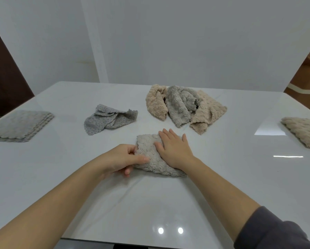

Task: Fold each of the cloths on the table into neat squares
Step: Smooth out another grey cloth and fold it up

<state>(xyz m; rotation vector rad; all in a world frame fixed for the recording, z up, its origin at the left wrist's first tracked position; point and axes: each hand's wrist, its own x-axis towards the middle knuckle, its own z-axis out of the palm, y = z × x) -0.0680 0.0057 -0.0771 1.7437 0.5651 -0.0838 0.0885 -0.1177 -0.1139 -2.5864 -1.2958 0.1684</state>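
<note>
Item in hand: grey fleece cloth (157,168), folded small, mid-table (168,203). The right hand (174,150) lies flat on it with straight fingers pressing, and the left hand (121,159) pinches its left edge. Step, as judged: squaring the last fold. Next calls for setting it aside and taking up the crumpled dotted cloth (111,119) or 1 from the tangled heap (184,106).
</note>
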